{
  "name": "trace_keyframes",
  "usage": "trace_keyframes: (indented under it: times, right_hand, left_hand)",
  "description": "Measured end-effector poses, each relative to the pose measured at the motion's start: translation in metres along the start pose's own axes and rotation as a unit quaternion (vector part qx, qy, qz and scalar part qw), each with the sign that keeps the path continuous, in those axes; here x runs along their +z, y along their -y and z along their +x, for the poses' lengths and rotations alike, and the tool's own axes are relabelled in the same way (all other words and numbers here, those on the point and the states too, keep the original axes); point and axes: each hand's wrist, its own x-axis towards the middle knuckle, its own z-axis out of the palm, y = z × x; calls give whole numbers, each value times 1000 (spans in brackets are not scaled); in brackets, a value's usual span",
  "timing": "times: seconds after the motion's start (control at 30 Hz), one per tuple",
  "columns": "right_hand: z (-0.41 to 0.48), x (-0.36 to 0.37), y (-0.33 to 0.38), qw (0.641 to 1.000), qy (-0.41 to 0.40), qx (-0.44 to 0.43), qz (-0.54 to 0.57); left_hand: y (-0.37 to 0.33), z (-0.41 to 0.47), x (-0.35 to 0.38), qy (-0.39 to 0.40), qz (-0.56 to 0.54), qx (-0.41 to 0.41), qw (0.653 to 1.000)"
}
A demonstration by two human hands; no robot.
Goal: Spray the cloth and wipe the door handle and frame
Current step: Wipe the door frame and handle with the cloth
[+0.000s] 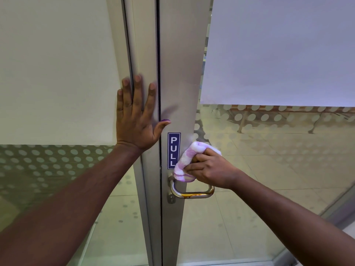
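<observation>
A grey metal door frame (178,60) runs upright through the middle of the view. My left hand (137,117) lies flat on it with fingers spread, thumb near the dark gap between the two leaves. My right hand (209,169) grips a bunched white and purple cloth (187,160) and presses it against the frame beside a blue PULL sticker (173,150). Just below the cloth sits the curved metal door handle (192,193), with a keyhole (171,198) under its left end. No spray bottle is in view.
Frosted glass panels with dot patterns flank the frame on both sides (48,164). A large white sheet (278,50) covers the upper right glass. Through the lower right glass I see a tiled floor and furniture legs (242,123).
</observation>
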Motion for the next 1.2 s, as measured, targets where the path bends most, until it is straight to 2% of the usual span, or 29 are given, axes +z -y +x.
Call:
trace_keyframes:
  times: [0.37,0.63,0.8,1.2]
  right_hand:
    - [20,-34,-14,990,-110,43,-77]
    - [42,-63,-27,973,-181,120,-80]
    - [44,-53,-16,960,-218,168,-51]
    - [13,7,19,981,-152,123,-20]
  left_hand:
    - [-1,-1,-1,-1,2,-3,1000]
    - [0,0,-1,-2,-7,-5,1000]
    - [0,-1,0,1,-10,-7,1000]
    - [0,-2,0,1,-4,-3,1000]
